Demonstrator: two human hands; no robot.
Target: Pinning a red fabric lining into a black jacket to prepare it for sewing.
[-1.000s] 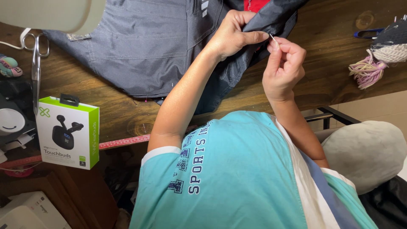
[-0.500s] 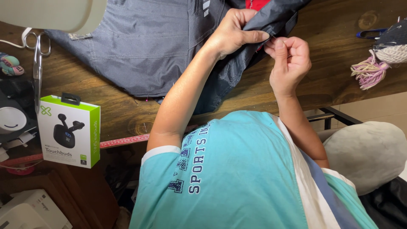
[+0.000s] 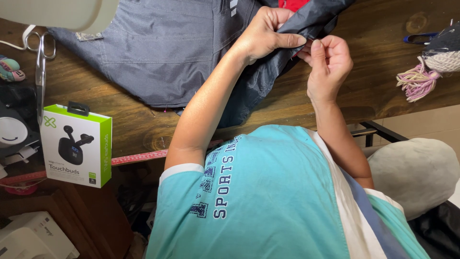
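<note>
My left hand (image 3: 266,36) is pinching the dark grey-blue nylon garment's (image 3: 167,52) folded edge. My right hand's (image 3: 328,64) fingertips (image 3: 317,48) are nipping that same edge just beside it.

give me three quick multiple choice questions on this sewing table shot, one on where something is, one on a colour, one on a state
1. Where do the scissors lie?
A. on the table's left side, above the earbud box
B. beside the yarn tassel
C. on the person's lap

2. What colour is the yarn tassel?
A. green
B. pink and lilac
C. black

3. What is the left hand doing?
A. resting flat on the table
B. holding the scissors
C. pinching a fold of the dark jacket fabric

Answers: 1 A, the scissors lie at the far left just above the box. 2 B, its strands are pink and pale purple. 3 C, thumb and fingers clamp the fabric edge, opposite the right hand.
</note>
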